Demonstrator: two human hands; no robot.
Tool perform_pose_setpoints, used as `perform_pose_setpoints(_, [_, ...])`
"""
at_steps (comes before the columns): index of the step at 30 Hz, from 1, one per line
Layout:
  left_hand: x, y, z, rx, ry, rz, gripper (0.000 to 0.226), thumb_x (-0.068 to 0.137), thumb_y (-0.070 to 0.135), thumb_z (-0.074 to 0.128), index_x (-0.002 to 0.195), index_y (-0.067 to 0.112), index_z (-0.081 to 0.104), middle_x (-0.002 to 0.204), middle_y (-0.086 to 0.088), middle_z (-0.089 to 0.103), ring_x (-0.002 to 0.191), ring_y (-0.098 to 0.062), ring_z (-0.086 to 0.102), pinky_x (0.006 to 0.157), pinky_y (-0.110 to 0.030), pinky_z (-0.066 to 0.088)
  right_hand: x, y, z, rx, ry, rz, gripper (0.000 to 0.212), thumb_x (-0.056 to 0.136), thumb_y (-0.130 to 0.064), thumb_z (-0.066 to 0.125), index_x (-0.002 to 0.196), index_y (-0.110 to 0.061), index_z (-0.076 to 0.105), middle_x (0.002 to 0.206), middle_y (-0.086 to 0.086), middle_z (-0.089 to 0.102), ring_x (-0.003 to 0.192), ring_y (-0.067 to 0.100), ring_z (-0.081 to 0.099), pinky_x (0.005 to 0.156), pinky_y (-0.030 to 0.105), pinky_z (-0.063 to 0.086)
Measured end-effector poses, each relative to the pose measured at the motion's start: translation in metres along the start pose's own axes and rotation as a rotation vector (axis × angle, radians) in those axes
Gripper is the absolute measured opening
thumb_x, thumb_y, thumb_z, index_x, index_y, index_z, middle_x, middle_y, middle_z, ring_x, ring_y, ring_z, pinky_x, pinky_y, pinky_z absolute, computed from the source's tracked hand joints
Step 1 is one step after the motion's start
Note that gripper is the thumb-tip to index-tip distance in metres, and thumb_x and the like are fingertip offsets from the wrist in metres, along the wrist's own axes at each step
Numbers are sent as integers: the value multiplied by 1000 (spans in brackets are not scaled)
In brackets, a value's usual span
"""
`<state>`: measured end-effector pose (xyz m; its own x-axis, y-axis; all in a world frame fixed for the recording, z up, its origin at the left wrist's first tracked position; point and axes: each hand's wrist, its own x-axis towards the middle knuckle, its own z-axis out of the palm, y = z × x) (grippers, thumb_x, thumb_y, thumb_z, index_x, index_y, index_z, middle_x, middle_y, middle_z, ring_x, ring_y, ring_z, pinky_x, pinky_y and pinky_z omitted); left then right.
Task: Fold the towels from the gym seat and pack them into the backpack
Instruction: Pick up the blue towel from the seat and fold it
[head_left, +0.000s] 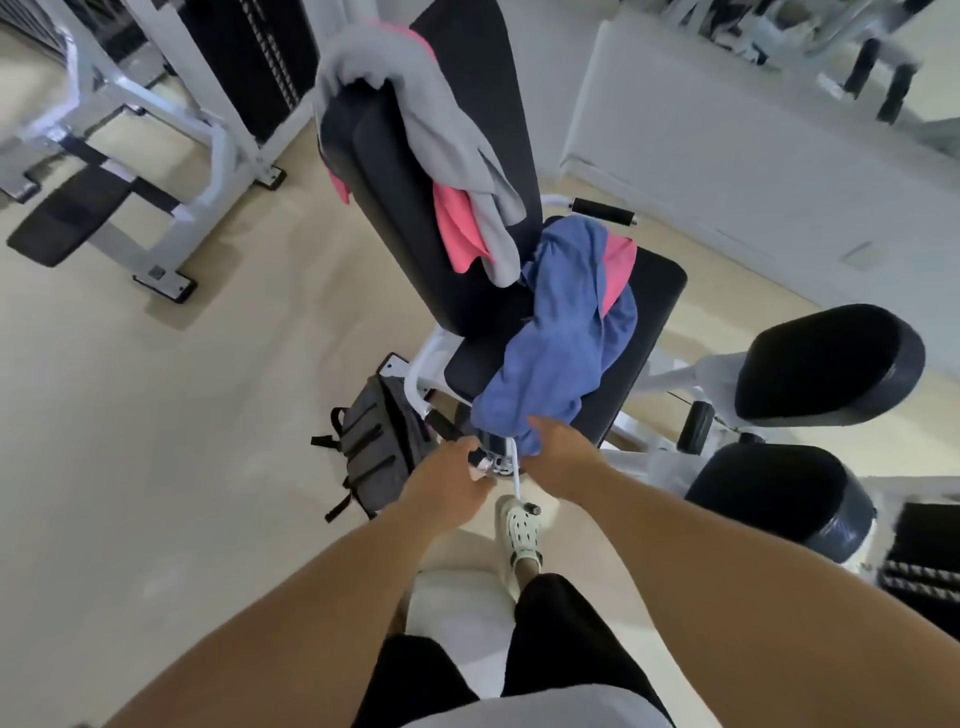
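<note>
Both hands reached the seat (644, 291) front: right hand (558, 452) pinching blue towel (566, 332) hem, left hand (441, 483) loosely curled, empty; best lift towel clear by both corners.

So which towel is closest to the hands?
The blue towel on the seat; the right hand is at its hanging edge. The grey towel hangs higher, over the backrest.

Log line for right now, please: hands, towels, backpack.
right hand: reaching blue towel at seat edge | left hand: by seat frame, empty | grey towel: draped over backrest | backpack: on floor beside seat
</note>
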<state>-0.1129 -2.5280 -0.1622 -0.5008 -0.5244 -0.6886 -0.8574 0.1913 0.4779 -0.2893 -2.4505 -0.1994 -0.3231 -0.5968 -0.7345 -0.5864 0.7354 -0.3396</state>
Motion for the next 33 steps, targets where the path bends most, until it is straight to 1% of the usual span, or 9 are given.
perform_pose_setpoints(3, [-2,15,18,47,-57,6,61,97,43,61,149,17,41,152,-5,48,139,-25,47,110,-36,40,0,12,-7,17,4,-38,55,83,-53,50,127,-21,52,120,7,63,103,29,61,83,38,50])
perform_pose_setpoints(8, [6,20,11,66,-39,37,57,97,39,62,146,17,43,147,-4,52,133,-25,52,106,-37,44,-15,10,-13,58,87,-41,40,93,-30,56,131,-21,53,126,9,61,115,34,61,91,40,51])
perform_pose_setpoints(12, [14,3,-6,-19,-7,82,59,97,38,61,149,17,42,152,-3,49,136,-24,50,109,-38,43,-27,-4,-1,56,138,33,46,94,-27,61,138,-19,49,128,9,59,118,32,59,93,38,50])
perform_pose_setpoints(16, [14,-29,-18,48,-49,183,58,97,41,60,147,15,44,150,-5,51,135,-25,50,108,-40,43,-46,-30,24,115,224,144,50,94,-21,58,142,-18,46,137,10,57,125,33,55,89,35,45])
perform_pose_setpoints(19, [6,-50,-24,101,-65,231,58,96,39,61,146,14,45,149,-8,52,133,-27,52,106,-38,44,-66,-49,48,126,207,222,59,94,-19,57,149,-19,39,142,10,55,125,32,56,91,34,47])
perform_pose_setpoints(21, [2,-59,-31,74,-70,239,58,95,39,63,145,15,45,148,-6,53,132,-27,54,106,-38,45,-77,-59,62,85,183,258,63,93,-22,58,152,-21,36,145,8,51,129,31,54,97,38,47])
perform_pose_setpoints(25, [8,-71,-47,-17,-27,226,54,94,38,64,142,19,48,134,-5,62,118,-25,60,101,-40,49,-80,-68,71,44,206,253,63,91,-23,56,151,-26,36,143,4,50,127,30,56,97,39,50])
perform_pose_setpoints(30, [36,-58,-35,16,-7,281,54,95,39,63,144,22,46,144,0,55,127,-24,56,104,-43,48,-56,-53,56,109,301,190,50,93,-21,55,141,-22,45,138,6,53,121,32,58,92,39,50])
perform_pose_setpoints(33, [65,-39,-2,-25,12,329,51,96,35,63,143,22,48,145,1,55,129,-24,55,105,-37,46,-29,-30,48,128,367,136,37,96,-21,50,133,-20,51,130,7,55,115,33,59,89,40,49])
